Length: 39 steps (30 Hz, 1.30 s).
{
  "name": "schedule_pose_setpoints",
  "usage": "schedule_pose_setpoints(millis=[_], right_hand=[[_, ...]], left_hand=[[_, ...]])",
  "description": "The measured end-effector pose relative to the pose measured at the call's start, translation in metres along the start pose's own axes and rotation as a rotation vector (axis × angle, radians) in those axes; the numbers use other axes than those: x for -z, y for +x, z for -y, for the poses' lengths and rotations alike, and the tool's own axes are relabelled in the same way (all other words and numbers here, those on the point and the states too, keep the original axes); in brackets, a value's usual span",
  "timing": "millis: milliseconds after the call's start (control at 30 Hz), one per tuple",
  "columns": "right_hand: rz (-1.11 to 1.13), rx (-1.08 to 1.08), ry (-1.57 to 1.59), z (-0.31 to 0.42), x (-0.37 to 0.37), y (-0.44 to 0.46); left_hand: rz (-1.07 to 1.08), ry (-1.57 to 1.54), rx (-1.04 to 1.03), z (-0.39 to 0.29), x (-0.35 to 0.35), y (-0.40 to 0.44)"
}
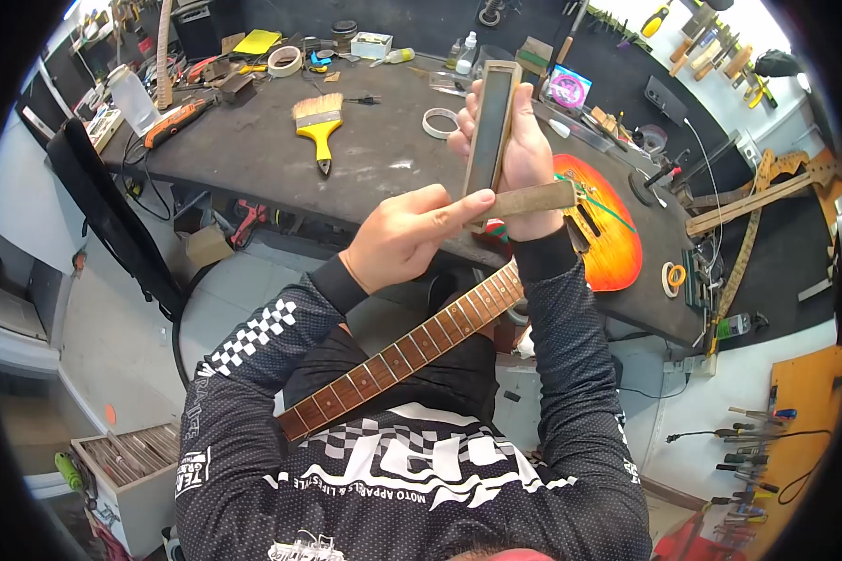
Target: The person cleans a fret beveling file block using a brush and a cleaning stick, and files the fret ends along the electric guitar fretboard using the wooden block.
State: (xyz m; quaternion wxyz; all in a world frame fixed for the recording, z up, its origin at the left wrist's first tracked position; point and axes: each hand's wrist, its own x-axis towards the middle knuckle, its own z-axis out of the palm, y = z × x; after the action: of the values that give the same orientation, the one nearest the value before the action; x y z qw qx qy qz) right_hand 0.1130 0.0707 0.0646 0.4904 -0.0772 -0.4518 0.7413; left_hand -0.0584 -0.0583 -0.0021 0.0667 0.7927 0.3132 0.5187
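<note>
My right hand point(524, 150) is closed around a narrow rectangular wooden case point(503, 89) with a flat dark grey slab, like a sharpening stone, set inside it. My left hand point(402, 234) pinches one end of a flat brownish-grey bar point(538, 198), which crosses in front of the case's lower end and my right palm. Below both hands, an electric guitar's fretted neck point(402, 360) slants over my lap. Its orange sunburst body point(613, 229) rests at the bench edge, partly hidden by my right forearm.
On the dark workbench point(225, 140) lie a yellow-handled paintbrush point(318, 131), a tape roll point(440, 123) and an orange-and-black tool point(180, 122). Bottles point(466, 53) stand at the back. More rolls of tape point(674, 278) sit right. Tools hang on the walls.
</note>
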Motion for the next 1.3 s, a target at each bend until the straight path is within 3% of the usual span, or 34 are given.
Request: schedule_pose_setpoints(millis=[133, 233, 367, 400, 500, 667, 867, 967, 1000, 1167, 1300], right_hand=[[-0.068, 0.100, -0.031, 0.031, -0.009, -0.010], [-0.137, 0.092, -0.103, 0.024, -0.009, -0.011], [0.071, -0.030, 0.059, 0.002, -0.007, -0.005], [-0.106, 0.045, -0.061, 0.015, -0.021, -0.010], [-0.083, 0.106, -0.046, 0.031, -0.006, -0.013], [-0.011, 0.019, 0.018, 0.009, -0.015, -0.006], [-0.025, 0.118, 0.032, 0.042, -0.002, -0.011], [-0.024, 0.020, -0.007, 0.016, -0.016, -0.009], [0.071, -0.009, 0.076, 0.012, -0.018, -0.008], [-0.030, 0.119, 0.042, 0.045, -0.009, -0.016], [0.034, 0.058, 0.069, 0.023, -0.015, -0.011]], left_hand=[[0.081, 0.108, 0.006, 0.022, 0.012, -0.042], [0.015, 0.049, 0.005, 0.016, 0.012, -0.033], [-0.016, 0.042, -0.083, 0.005, 0.005, 0.001], [0.011, 0.108, -0.101, 0.014, 0.007, -0.011], [0.063, 0.150, 0.010, 0.022, 0.023, -0.041], [-0.046, 0.053, -0.119, 0.004, 0.013, 0.004], [-0.012, 0.166, -0.069, 0.024, 0.027, -0.039], [-0.053, 0.081, -0.133, 0.003, 0.020, -0.004], [-0.024, 0.087, -0.125, 0.004, 0.019, -0.005], [0.035, 0.208, -0.049, 0.031, 0.028, -0.050], [-0.031, 0.120, -0.142, 0.006, 0.023, -0.009]])
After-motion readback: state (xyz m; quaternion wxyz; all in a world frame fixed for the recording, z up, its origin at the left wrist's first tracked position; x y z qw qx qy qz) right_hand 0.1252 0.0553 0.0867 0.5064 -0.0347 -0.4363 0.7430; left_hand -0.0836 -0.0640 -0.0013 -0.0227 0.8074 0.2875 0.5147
